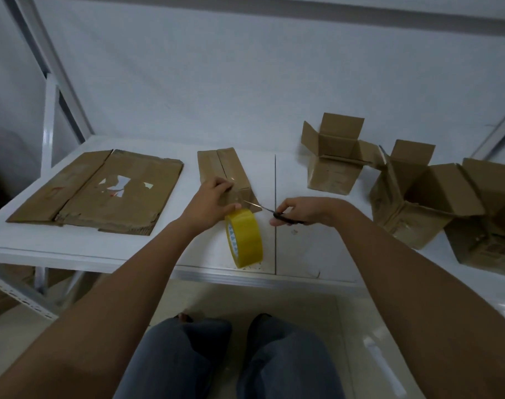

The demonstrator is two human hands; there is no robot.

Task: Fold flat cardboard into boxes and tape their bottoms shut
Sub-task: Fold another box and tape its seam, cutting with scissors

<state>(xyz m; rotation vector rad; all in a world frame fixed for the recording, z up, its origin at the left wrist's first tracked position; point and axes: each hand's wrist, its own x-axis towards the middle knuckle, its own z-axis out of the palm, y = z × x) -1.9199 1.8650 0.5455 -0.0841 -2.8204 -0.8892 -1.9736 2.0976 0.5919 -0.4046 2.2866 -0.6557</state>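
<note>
Cardboard box (226, 175), folded and turned bottom-up, lies at the centre of the frame on the white table (72, 243), with clear tape glinting along its closed seam. Our left hand (213, 201) presses on its near end, fingers curled over the edge and thumb by the tape. Just below that hand stands a yellow tape roll (244, 239) on its edge, and its tape seems to run up to the box. Our right hand (300, 211) grips the black handles of scissors (264, 209), whose thin blades point left toward the strip between roll and box.

We judge the box light, fairly stiff but easily dented, best steadied by pressing on the flaps beside the seam. The tape looks thin and will likely cling to itself, so it needs tension while we cut.

At centre left lies a stack of flat cardboard (101, 194), worn and torn in places. Toward the right stand three open finished boxes (336, 156), flaps up. Below the table edge we see our dark trousers (231, 361) and a pale floor.
</note>
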